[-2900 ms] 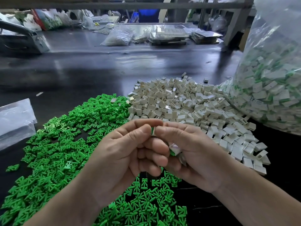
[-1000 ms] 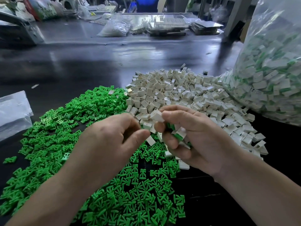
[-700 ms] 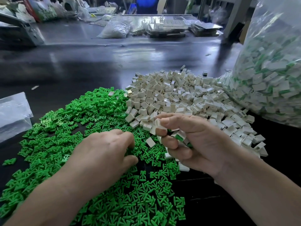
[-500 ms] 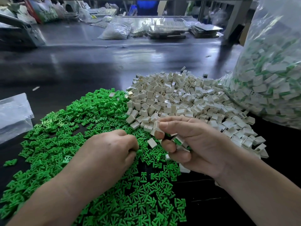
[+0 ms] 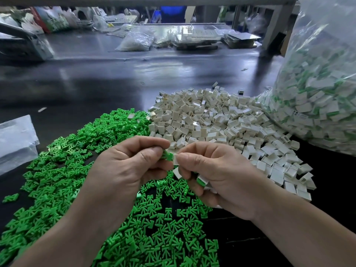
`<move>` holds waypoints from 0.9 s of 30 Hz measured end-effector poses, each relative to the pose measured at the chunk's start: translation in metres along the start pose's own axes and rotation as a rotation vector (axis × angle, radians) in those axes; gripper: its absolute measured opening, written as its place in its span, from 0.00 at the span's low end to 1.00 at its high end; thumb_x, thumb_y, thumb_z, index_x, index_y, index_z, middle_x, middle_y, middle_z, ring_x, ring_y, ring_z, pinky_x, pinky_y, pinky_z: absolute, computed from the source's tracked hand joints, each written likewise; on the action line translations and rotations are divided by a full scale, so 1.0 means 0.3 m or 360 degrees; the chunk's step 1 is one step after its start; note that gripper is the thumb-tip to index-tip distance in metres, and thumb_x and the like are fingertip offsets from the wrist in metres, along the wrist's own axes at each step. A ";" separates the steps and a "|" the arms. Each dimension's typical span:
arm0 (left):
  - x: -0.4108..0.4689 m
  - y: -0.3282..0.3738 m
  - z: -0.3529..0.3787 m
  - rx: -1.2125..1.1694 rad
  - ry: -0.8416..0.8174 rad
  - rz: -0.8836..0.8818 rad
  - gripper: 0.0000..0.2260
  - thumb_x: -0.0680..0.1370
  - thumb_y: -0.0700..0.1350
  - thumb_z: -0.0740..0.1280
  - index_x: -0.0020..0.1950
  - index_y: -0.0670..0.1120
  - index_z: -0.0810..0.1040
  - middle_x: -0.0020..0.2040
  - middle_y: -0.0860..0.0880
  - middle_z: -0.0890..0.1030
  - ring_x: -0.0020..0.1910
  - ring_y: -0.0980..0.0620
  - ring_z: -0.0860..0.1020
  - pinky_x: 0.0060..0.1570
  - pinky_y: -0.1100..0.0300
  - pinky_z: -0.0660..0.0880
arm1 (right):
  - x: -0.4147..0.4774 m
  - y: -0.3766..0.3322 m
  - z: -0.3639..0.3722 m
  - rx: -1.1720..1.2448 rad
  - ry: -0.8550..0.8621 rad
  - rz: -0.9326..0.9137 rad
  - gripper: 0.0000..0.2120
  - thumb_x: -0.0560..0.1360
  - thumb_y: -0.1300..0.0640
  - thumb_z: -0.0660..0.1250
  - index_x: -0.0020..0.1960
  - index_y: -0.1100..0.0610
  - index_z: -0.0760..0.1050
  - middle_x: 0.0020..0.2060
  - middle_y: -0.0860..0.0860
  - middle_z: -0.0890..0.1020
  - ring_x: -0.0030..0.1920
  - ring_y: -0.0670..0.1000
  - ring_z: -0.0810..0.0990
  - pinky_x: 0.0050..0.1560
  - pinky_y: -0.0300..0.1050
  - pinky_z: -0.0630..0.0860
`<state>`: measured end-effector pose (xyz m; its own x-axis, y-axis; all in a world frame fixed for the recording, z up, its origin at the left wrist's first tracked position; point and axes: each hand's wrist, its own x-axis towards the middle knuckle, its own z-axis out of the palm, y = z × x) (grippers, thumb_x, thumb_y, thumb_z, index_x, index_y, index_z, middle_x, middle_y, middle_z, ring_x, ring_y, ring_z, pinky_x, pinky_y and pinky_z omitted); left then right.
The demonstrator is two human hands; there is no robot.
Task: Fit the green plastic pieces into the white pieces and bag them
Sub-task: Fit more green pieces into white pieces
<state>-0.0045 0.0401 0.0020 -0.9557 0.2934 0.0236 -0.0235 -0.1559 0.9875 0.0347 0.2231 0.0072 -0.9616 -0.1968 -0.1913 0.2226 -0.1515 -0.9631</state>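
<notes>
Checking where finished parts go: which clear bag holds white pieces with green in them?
The big bulging bag at the right edge, beside the white pile. The flat bag at the left looks empty; the far bag shows no green.

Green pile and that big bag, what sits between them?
A heap of loose white pieces lies between green pile and bag, in the head view.
</notes>
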 end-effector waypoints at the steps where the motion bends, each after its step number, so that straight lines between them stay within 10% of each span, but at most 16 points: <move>1: 0.000 -0.003 0.000 -0.0004 -0.0002 0.0011 0.10 0.68 0.46 0.70 0.47 0.46 0.86 0.39 0.41 0.84 0.38 0.48 0.84 0.37 0.62 0.79 | -0.001 0.000 0.000 -0.0002 0.0003 -0.0014 0.06 0.78 0.56 0.71 0.42 0.52 0.81 0.34 0.51 0.78 0.25 0.47 0.72 0.19 0.35 0.64; 16: -0.022 -0.011 0.026 0.0115 0.0003 0.0181 0.08 0.70 0.47 0.74 0.48 0.49 0.85 0.40 0.42 0.84 0.41 0.45 0.84 0.40 0.60 0.79 | 0.002 0.009 -0.005 -0.0046 0.0045 -0.0140 0.05 0.78 0.55 0.71 0.43 0.52 0.81 0.34 0.51 0.77 0.26 0.47 0.72 0.20 0.36 0.65; 27: -0.030 0.019 0.039 -0.0578 -0.0487 -0.0319 0.16 0.74 0.46 0.73 0.60 0.42 0.81 0.41 0.38 0.83 0.37 0.45 0.84 0.34 0.56 0.81 | -0.011 -0.008 -0.010 0.0099 -0.0102 -0.0050 0.08 0.74 0.48 0.69 0.39 0.50 0.80 0.30 0.49 0.76 0.23 0.46 0.70 0.20 0.33 0.64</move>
<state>0.0075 0.0475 0.0092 -0.7939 0.6049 -0.0623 -0.3496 -0.3702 0.8607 0.0368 0.2271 0.0097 -0.9565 -0.2522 -0.1465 0.2036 -0.2179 -0.9545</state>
